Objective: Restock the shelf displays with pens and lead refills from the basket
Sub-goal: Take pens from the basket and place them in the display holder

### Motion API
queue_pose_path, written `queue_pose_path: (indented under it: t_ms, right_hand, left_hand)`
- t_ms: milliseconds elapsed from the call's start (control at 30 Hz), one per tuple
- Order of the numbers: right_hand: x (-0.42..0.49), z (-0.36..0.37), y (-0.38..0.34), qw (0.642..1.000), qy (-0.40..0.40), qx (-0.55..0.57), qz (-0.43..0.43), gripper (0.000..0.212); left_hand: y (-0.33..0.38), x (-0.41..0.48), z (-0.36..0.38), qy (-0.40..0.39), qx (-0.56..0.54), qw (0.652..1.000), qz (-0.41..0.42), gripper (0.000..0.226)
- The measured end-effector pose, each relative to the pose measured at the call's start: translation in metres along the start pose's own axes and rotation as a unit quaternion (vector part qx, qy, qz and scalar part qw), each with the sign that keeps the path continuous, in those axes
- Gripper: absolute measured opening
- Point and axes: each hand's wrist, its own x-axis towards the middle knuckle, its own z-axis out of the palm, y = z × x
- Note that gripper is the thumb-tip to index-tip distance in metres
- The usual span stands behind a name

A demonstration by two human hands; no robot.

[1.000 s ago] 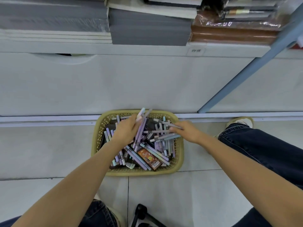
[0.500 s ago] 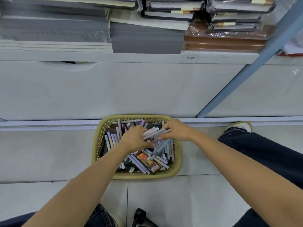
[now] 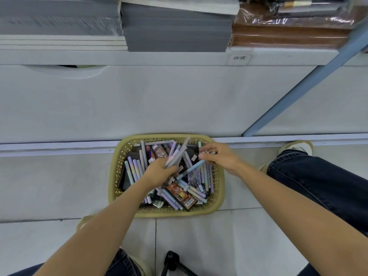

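Pens (image 3: 176,154), a pastel bundle, stood gripped in my left hand (image 3: 159,173) over the middle of the basket, their tops fanning up and away. My right hand (image 3: 221,158) pinched one light blue pen (image 3: 192,168) by its upper end, its tip angling down into the pile. More pens and lead refill packs (image 3: 181,196) lay jumbled inside the yellow woven basket (image 3: 175,214).

Hidden bits: my left fingertips were buried behind the bundle, and my forearms covered part of the pile and most of a shoe (image 3: 81,224) at lower left. A black object (image 3: 171,261) was cut off by the bottom edge and I couldn't identify it. Print on the refill packs was too blurred to read; only a barcode sticker showed.

The basket sat on pale grey floor tiles (image 3: 59,186), its far rim against the white base panel (image 3: 159,100) of a shelf unit. A blue upright post (image 3: 298,92) slanted across the right. Above it were grey notebook stacks (image 3: 175,32) and shrink-wrapped brown books (image 3: 288,34). My jeans leg (image 3: 318,182) and my other shoe (image 3: 296,147) were on the right.

A shelf-edge label (image 3: 239,58) carried handwriting that looked like 物理.
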Motion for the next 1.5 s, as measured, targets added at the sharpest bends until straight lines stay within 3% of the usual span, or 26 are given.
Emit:
queue_pose_path:
  t_ms: [67,167,333,433,533,667,733,867,1000,1200,1267,1333,1400,1500]
  right_hand:
    - [0.000,-0.004,0.004,0.999,0.003,-0.038,-0.015,0.022]
    - [0.000,-0.003,-0.002,0.991,0.045,-0.115,-0.048,0.021]
    - [-0.011,-0.012,-0.040,0.993,0.078,-0.004,-0.089,0.009]
    - [-0.026,-0.008,-0.062,0.984,0.096,0.101,-0.109,0.019]
    - [-0.044,0.008,-0.083,0.979,0.066,0.144,-0.126,0.023]
    - [-0.071,0.026,-0.107,0.983,-0.065,0.077,-0.154,0.027]
    - [-0.084,0.031,-0.120,0.978,-0.083,0.036,-0.186,0.023]
    - [-0.109,0.031,-0.158,0.968,-0.034,0.025,-0.246,0.013]
    - [-0.136,0.027,-0.196,0.958,-0.064,0.001,-0.280,0.003]
    - [-0.171,0.020,-0.243,0.945,-0.090,-0.014,-0.314,0.006]
    - [-0.183,0.016,-0.257,0.942,-0.057,-0.023,-0.331,0.018]
    - [-0.194,0.008,-0.275,0.925,0.031,0.002,-0.378,0.031]
    - [-0.206,0.001,-0.297,0.897,0.096,0.040,-0.429,0.028]
    - [-0.221,0.001,-0.327,0.883,0.087,0.009,-0.461,0.018]
  left_hand:
    - [-0.001,-0.002,-0.004,0.014,-0.085,0.996,-0.021,0.019]
    - [0.000,-0.007,-0.010,0.037,-0.121,0.992,-0.027,0.020]
    - [0.013,-0.023,-0.025,0.082,-0.194,0.977,-0.018,0.030]
    - [0.033,-0.038,-0.032,0.108,-0.268,0.957,0.017,0.029]
    - [0.060,-0.057,-0.032,0.130,-0.331,0.933,0.053,0.032]
    - [0.095,-0.082,-0.036,0.193,-0.397,0.890,0.115,0.032]
    - [0.108,-0.097,-0.040,0.215,-0.381,0.887,0.150,0.031]
    - [0.131,-0.127,-0.055,0.211,-0.351,0.888,0.208,0.025]
    - [0.156,-0.154,-0.073,0.192,-0.335,0.887,0.254,0.017]
    - [0.190,-0.189,-0.098,0.163,-0.277,0.892,0.317,0.029]
    - [0.200,-0.199,-0.105,0.175,-0.249,0.895,0.327,0.031]
    - [0.208,-0.208,-0.113,0.192,-0.227,0.895,0.331,0.031]
    - [0.216,-0.216,-0.120,0.196,-0.210,0.896,0.338,0.028]
    - [0.230,-0.228,-0.127,0.183,-0.183,0.896,0.360,0.021]
